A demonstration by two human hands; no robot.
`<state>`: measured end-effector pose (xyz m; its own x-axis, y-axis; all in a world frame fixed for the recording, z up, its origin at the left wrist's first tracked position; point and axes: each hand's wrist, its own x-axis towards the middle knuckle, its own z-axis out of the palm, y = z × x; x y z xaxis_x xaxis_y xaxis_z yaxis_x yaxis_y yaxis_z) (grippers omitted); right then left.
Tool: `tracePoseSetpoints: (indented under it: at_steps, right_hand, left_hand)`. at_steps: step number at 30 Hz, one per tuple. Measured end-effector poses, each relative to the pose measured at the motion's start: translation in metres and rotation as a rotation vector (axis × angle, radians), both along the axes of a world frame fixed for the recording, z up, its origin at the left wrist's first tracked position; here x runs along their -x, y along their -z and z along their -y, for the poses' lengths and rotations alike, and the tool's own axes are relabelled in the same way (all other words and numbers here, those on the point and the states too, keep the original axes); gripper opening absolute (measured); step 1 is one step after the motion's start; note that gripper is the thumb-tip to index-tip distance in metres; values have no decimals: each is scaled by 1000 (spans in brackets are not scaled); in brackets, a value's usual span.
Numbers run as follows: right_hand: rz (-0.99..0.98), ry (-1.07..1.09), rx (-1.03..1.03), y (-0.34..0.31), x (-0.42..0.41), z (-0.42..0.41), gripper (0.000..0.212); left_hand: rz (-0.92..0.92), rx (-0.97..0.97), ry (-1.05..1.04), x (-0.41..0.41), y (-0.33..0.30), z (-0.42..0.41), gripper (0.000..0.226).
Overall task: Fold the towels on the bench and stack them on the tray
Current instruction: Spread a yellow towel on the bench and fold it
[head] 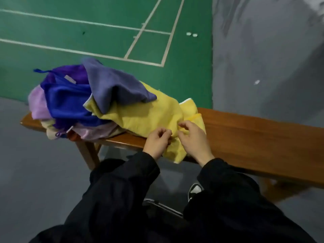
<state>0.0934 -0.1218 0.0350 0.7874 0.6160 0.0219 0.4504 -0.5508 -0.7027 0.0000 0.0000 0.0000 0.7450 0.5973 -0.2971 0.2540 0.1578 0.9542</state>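
We are barely started: our left hand [158, 140] and right hand [192, 139] pinch the crumpled yellow towel [149, 114] at the bench's [254, 135] near edge, the pile [73, 100] beside it lies unfolded, and no tray shows.

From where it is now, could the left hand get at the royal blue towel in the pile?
Probably yes. The left hand is pinching the yellow towel at the bench's near edge; the blue towel lies exposed further left, only partly under the grey-purple towel. It would have to release its grip first.
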Motion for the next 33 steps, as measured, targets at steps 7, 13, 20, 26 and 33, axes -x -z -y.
tracePoseSetpoints:
  at_steps: [7,13,20,26,33]
  right_hand:
    - [133,29,334,9,-15,21,58]
    - [144,46,379,25,-33,33,32]
    - [-19,446,-344,-38,-42,56,17]
    - [-175,643,-816,-106,-60,61,18]
    - [-121,780,-1109,-151,-79,70,24]
  left_hand:
    - [-105,-175,111,23,-17,16,26]
    - [-127,-356,202,19,-21,13,10]
    - [2,-664,223,-3,-25,34,15]
    - [-258,-890,250,-37,-27,28,52]
    - [-461,-1071,44,-21,-24,2,62]
